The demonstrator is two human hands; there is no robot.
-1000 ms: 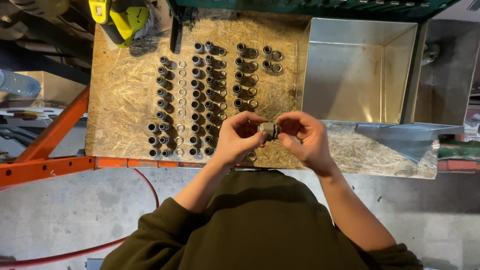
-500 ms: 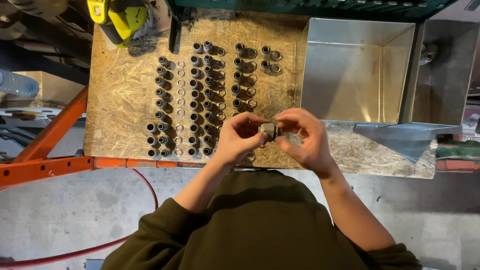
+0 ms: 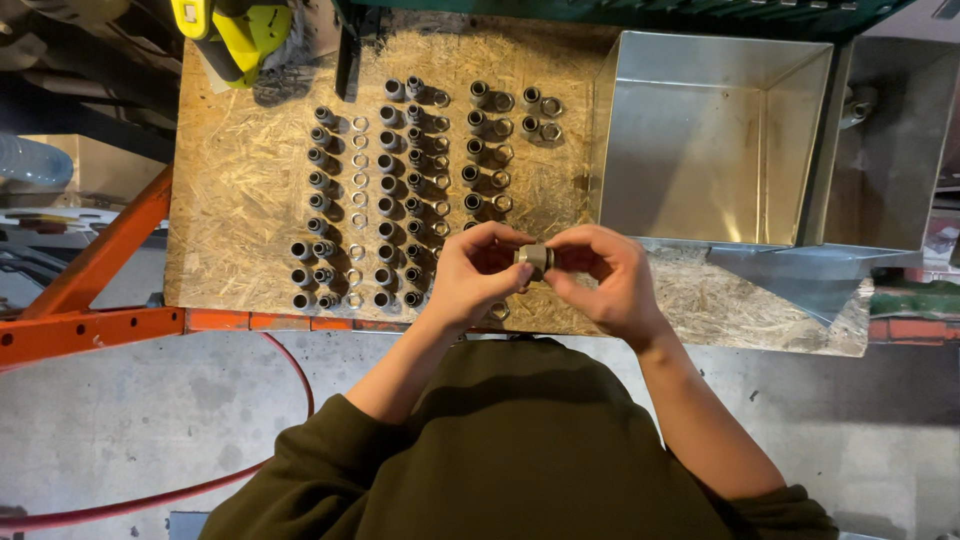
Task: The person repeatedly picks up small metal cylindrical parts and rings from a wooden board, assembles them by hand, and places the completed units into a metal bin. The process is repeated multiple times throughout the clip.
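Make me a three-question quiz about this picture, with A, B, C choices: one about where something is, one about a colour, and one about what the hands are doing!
1. Where is the shiny metal bin?
A. left of the fittings
B. right of the fittings
C. on the floor

2. What colour is the power tool at the top?
A. yellow-green
B. blue
C. white

3. What are the hands doing?
A. resting flat
B. both pinching one small metal fitting
C. holding the tool

Answers: 1 B, the bin sits right of the rows of fittings. 2 A, its body is yellow-green. 3 B, left hand and right hand meet on it.
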